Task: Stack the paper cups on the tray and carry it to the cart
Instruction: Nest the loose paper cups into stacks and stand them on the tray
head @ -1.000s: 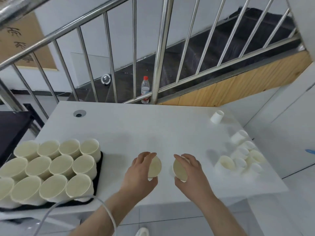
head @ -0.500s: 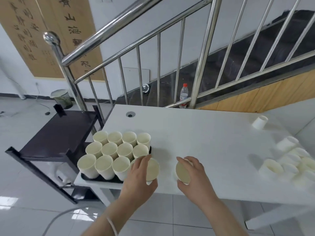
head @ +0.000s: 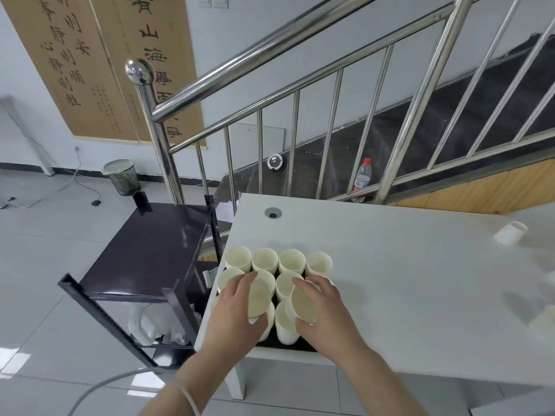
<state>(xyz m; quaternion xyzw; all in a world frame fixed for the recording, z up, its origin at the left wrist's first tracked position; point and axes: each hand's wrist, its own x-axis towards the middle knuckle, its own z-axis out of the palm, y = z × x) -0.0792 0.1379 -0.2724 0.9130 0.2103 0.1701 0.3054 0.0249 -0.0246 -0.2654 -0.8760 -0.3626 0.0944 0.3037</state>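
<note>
Each hand grips one paper cup, tilted with its mouth toward the camera, above the cups standing on the tray (head: 288, 345) at the worktop's (head: 405, 280) left corner: the left hand (head: 232, 315) curls round the left cup (head: 259, 298), the right hand (head: 326, 315) round the right cup (head: 304, 304). The tray, mostly hidden, seems black. The dark cart (head: 144, 253) stands just beside the worktop.

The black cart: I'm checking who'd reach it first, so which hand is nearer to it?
Left. The left hand, holding a cup over the tray's cups, is on the side toward the black cart; the right hand holds its cup farther right.
</note>
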